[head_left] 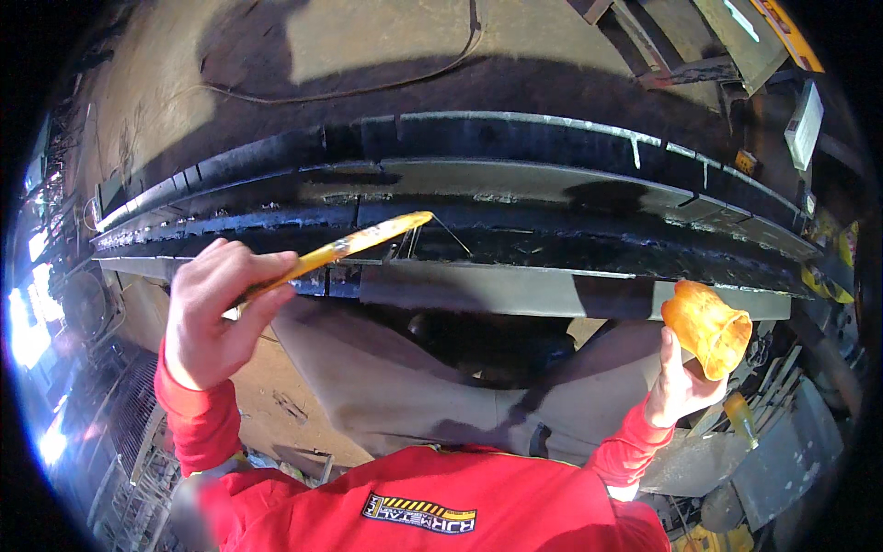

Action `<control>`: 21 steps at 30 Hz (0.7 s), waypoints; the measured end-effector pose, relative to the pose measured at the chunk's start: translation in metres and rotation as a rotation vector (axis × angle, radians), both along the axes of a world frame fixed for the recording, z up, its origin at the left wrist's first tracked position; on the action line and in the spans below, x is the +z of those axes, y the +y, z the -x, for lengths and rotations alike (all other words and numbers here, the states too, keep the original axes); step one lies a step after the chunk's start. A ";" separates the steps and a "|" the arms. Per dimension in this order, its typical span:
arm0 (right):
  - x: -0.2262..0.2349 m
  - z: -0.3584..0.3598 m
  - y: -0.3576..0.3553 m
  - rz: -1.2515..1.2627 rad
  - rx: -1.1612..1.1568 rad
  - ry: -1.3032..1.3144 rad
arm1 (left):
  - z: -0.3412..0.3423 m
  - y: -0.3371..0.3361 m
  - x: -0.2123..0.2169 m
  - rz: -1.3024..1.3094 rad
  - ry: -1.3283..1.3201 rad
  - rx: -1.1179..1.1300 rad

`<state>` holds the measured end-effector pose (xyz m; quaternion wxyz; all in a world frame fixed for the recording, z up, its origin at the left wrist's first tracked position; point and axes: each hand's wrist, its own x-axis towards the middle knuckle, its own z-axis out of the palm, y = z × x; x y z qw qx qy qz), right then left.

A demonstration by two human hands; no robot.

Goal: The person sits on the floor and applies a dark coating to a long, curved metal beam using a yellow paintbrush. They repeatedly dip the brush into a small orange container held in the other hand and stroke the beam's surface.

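My left hand [221, 308] is closed around one end of a long, narrow yellow tool [345, 247]. Dark and whitish smears mark the tool, and a few thin strands show near its tip; I cannot make out its exact kind. The tip sits above long dark steel beams [515, 241] stretching across in front of me. On the right, my right hand [682, 391] grips a translucent orange-yellow plastic cup [704, 327] from below. The cup is tilted, its round mouth turned to the lower right; what is inside cannot be made out.
Below the beams, my legs [395, 386] are spread in light trousers. Beyond them a cable [349, 97] curves over the brown floor [386, 37]. Metal frames [658, 46] stand far right. Scrap bars and a grey sheet [791, 442] lie near right, wire mesh [138, 409] near left.
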<state>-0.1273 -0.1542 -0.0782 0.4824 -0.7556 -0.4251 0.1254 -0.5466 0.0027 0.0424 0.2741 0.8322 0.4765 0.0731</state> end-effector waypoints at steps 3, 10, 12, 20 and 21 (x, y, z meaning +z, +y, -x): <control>-0.001 0.001 0.001 -0.003 -0.002 -0.029 | -0.014 -0.007 -0.014 0.007 0.022 -0.184; -0.010 -0.008 -0.010 0.072 -0.014 -0.066 | -0.005 0.018 -0.024 0.107 0.076 -0.201; -0.012 -0.009 -0.010 0.070 -0.014 -0.078 | -0.007 0.022 -0.017 0.116 0.130 -0.236; -0.010 -0.005 -0.007 0.009 0.010 -0.012 | -0.024 0.017 -0.010 0.091 0.046 -0.272; -0.010 -0.005 -0.006 0.006 0.013 -0.014 | -0.021 0.018 -0.017 0.095 0.019 -0.249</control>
